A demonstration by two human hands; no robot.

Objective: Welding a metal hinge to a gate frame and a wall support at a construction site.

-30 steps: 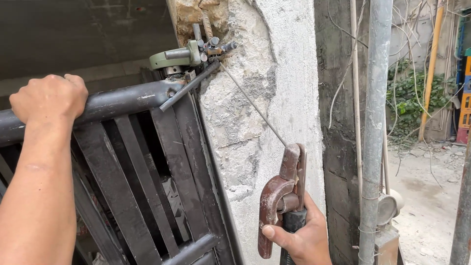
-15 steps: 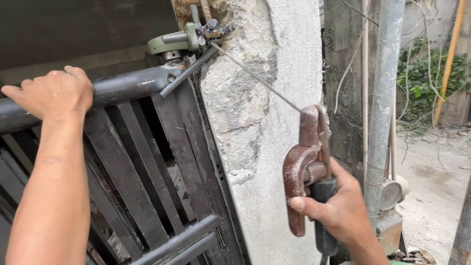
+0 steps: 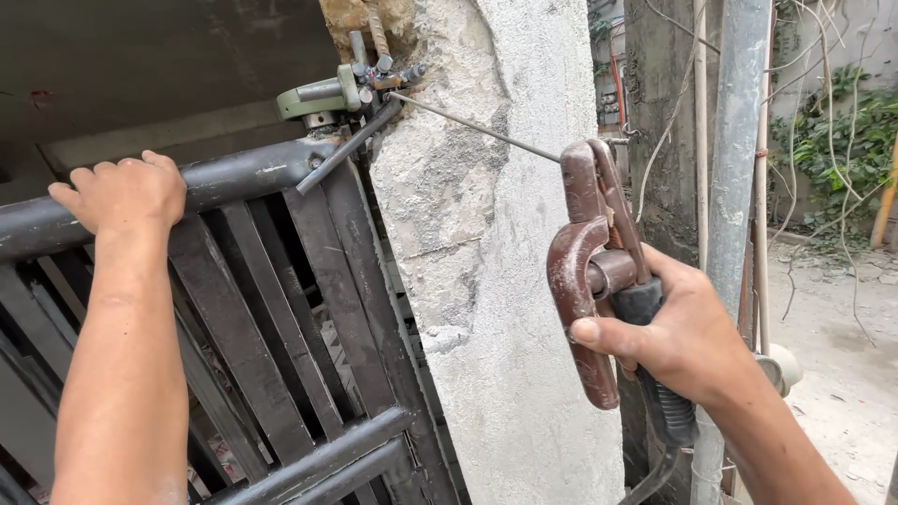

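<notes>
Concrete pillar (image 3: 505, 281) between gate (image 3: 281, 318) and open yard (image 3: 842, 374).

A rough concrete pillar (image 3: 505, 281) stands in the middle, its plaster chipped and cracked near the top. To the right a grey metal pole (image 3: 734, 159) runs upright, with thin bare wires (image 3: 697, 112) hanging beside it. Behind, green creepers (image 3: 842, 140) spread over a wall, and the dusty ground (image 3: 842, 374) is strewn with bits of rubble.

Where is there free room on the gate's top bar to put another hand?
Free: the top bar between the left hand and the hinge. Crowded: the hinge, where the rod from the holder in the right hand meets bolts.
</notes>
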